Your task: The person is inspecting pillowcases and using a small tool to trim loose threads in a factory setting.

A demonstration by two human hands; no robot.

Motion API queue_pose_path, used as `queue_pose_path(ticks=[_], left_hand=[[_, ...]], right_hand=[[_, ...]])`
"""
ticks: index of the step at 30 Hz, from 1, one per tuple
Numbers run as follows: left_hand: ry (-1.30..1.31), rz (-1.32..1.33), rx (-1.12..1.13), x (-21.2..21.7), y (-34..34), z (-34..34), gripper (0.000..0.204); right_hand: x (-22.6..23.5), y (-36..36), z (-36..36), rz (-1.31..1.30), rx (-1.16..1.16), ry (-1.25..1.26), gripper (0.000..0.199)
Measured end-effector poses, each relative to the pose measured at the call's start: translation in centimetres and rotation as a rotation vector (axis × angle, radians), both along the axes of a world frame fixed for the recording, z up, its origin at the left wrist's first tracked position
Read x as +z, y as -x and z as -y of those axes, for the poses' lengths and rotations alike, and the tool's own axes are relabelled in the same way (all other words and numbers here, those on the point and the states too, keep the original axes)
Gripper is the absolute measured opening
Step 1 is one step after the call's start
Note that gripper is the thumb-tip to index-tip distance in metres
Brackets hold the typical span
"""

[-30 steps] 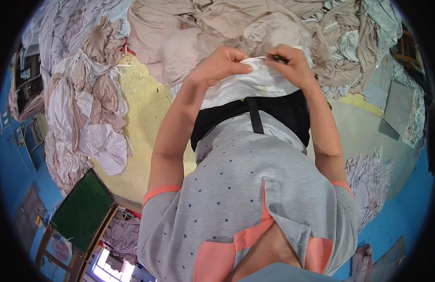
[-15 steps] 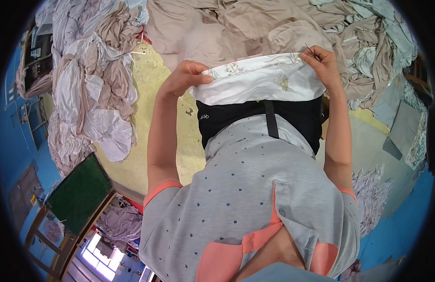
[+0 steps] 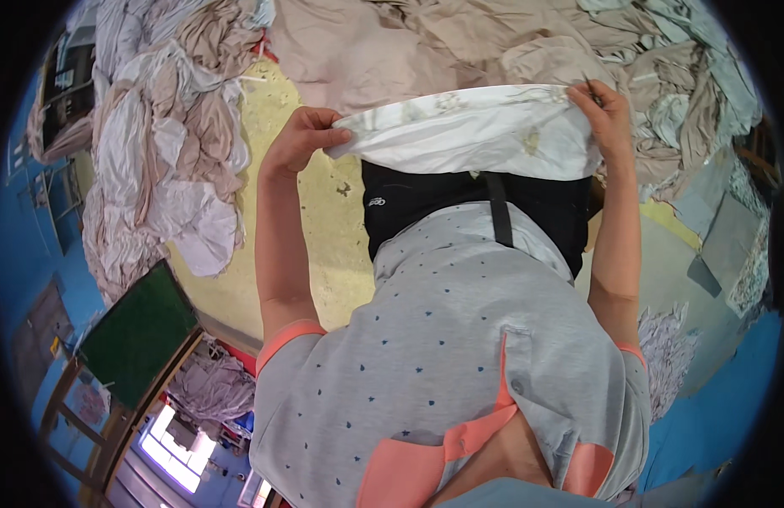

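A white cloth with a grey leaf print along its upper edge (image 3: 468,135) is stretched between my hands in front of my waist. My left hand (image 3: 306,138) pinches its left corner between thumb and fingers. At the other end, my right hand (image 3: 607,118) grips the top right edge. A thin dark pointed tool (image 3: 589,89) also sticks up from the right hand's fingers; its kind cannot be made out. The cloth's lower part hangs in soft folds over black trousers, and a yellowish-grey patch shows on its right half.
Beige sheets (image 3: 460,51) are heaped just beyond the cloth. White and beige fabric (image 3: 168,161) piles up on the left, and more crumpled cloth (image 3: 671,110) lies on the right. A green-topped wooden piece of furniture (image 3: 138,334) stands at the lower left.
My hands have moved apart, the left one to the left and the right one to the right. The cloth between them is pulled out wider.
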State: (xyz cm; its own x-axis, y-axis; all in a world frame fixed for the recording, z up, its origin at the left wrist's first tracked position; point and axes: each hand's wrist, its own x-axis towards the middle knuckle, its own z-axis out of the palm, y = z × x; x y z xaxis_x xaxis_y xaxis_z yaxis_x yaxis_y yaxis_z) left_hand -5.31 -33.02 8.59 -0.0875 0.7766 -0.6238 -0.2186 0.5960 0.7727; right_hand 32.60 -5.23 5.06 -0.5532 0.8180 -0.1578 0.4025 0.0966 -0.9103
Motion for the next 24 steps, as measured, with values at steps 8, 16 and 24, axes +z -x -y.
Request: queue_pose_path(ticks=[8, 16, 24], left_hand=[[-0.034, -0.065, 0.048, 1.4, 0.8, 1.0, 0.011], [-0.185, -0.127, -0.219, 7.4, -4.4, 0.9, 0.013], [-0.123, -0.239, -0.107, 0.4, -9.2, 2.9, 0.011]], right_hand=[[-1.0, -4.1, -3.0, -0.129, -0.17, 0.104, 0.01], [4.6, -21.9, -12.7, -0.39, -0.526, -0.186, 0.017], [-2.4, -23.9, -12.9, 0.668, -0.467, -0.627, 0.041]])
